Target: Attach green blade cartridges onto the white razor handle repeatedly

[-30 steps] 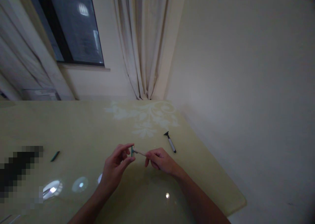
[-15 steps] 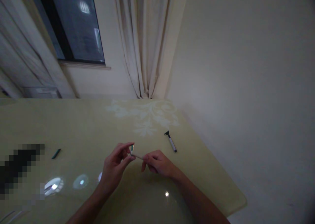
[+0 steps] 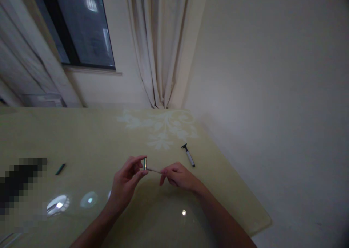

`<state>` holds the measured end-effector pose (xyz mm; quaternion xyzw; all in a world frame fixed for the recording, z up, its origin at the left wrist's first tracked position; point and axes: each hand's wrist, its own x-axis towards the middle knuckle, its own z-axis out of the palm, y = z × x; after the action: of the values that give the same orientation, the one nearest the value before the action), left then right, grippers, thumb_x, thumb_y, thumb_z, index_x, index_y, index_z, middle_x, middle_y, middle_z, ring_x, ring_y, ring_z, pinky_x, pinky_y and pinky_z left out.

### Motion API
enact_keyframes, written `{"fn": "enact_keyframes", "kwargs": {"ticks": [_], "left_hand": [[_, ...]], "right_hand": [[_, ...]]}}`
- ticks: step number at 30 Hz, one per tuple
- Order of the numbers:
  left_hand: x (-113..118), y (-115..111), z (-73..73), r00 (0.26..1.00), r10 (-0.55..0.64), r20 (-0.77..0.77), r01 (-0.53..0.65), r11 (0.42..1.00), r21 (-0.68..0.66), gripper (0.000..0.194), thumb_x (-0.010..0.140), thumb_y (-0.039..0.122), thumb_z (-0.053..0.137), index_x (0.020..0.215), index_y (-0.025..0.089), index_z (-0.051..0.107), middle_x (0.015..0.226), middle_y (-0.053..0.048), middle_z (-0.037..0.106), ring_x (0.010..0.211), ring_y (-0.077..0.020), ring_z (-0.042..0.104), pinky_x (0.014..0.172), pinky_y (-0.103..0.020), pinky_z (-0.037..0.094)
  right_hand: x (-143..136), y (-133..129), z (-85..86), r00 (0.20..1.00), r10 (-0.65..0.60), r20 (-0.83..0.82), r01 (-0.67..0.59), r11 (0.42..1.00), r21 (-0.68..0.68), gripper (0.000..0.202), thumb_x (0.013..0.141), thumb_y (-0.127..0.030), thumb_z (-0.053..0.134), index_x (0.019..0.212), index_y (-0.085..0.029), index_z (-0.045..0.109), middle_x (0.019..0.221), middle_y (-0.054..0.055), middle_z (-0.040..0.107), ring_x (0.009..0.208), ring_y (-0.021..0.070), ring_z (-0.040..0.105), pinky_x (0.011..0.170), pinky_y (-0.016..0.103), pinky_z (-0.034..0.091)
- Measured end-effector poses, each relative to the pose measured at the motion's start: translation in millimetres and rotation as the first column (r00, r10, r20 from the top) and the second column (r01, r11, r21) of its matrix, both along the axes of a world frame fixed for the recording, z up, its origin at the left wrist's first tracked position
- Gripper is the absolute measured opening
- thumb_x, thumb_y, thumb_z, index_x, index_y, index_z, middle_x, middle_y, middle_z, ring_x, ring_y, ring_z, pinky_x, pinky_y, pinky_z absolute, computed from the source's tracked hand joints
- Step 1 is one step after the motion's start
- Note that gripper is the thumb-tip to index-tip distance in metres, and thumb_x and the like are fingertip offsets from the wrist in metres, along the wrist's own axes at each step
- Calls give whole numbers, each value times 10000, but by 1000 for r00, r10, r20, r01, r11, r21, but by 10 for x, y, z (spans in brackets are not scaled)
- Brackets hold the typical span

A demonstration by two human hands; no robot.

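Two hands work at lower centre: the left hand (image 3: 124, 182) pinches a small green-and-black razor cartridge (image 3: 145, 163) upright by its ends, probably exposing its face to the thin pale stick (image 3: 155, 171) pinched in the right hand (image 3: 178, 176).

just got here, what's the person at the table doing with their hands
The left hand holds a small green-edged piece upright between its fingers, while the right hand holds a thin light stick against or very near it. A razor and a small dark green piece lie on the table.
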<state>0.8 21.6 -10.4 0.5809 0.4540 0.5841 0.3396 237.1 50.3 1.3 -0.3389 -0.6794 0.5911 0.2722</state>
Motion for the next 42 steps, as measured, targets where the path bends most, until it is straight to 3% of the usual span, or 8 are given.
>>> {"fn": "enact_keyframes", "kwargs": {"ticks": [4, 8, 13, 18, 32, 36, 42], "left_hand": [[12, 12, -21, 1000, -31, 1, 31, 999, -7, 324, 849, 305, 814, 1170, 262, 807, 867, 5, 624, 751, -148, 607, 681, -242, 507], [4, 24, -48, 1000, -19, 10, 19, 1000, 3, 332, 865, 296, 806, 1196, 282, 801, 882, 9, 619, 769, -145, 607, 709, -242, 503], [-10, 20, -46, 1000, -25, -17, 25, 1000, 14, 318, 863, 288, 804, 1181, 287, 806, 862, 16, 609, 734, -139, 590, 687, -241, 496], [-10, 23, -49, 1000, -2, -6, 2, 1000, 21, 330, 867, 318, 810, 1197, 301, 797, 901, 5, 636, 771, -152, 613, 703, -247, 511], [36, 14, 3, 999, -47, -1, 47, 999, 26, 321, 852, 263, 811, 1171, 297, 810, 854, 18, 612, 723, -137, 600, 694, -248, 497], [34, 11, -13, 998, -55, 5, 55, 998, 34, 321, 847, 271, 820, 1166, 301, 810, 852, 18, 615, 733, -140, 606, 691, -242, 500], [42, 7, -33, 999, -51, 19, 51, 999, 3, 328, 852, 274, 808, 1179, 297, 812, 836, 23, 609, 718, -133, 598, 680, -234, 501]], "right_hand": [[0, 8, -38, 999, -4, -41, 4, 1000, -3, 669, 1012, -715, 553, 850, -123, 821, 463, -72, 412, 421, 73, 327, 471, 230, 256], [17, 19, -24, 998, 49, 34, -49, 999, 1, 656, 1020, -699, 558, 881, -120, 834, 479, -66, 430, 433, 72, 349, 478, 229, 271], [20, 27, 3, 999, -29, -35, 29, 1000, -11, 694, 1002, -734, 553, 853, -112, 824, 447, -73, 406, 409, 69, 324, 466, 230, 259], [39, 34, 5, 998, 48, 43, -45, 998, -51, 674, 993, -729, 576, 875, -117, 834, 457, -67, 439, 409, 67, 343, 455, 222, 266], [5, 58, -30, 996, -63, -66, 61, 998, -19, 697, 982, -743, 577, 827, -108, 819, 440, -63, 434, 396, 67, 334, 458, 225, 269], [-6, 54, -26, 1000, -12, -1, 12, 1000, -8, 706, 997, -741, 554, 851, -106, 826, 471, -47, 475, 412, 70, 376, 468, 223, 288], [14, 45, -28, 995, -91, -31, 91, 996, -19, 709, 973, -761, 573, 829, -109, 811, 466, -65, 427, 413, 68, 324, 456, 226, 255]]}}
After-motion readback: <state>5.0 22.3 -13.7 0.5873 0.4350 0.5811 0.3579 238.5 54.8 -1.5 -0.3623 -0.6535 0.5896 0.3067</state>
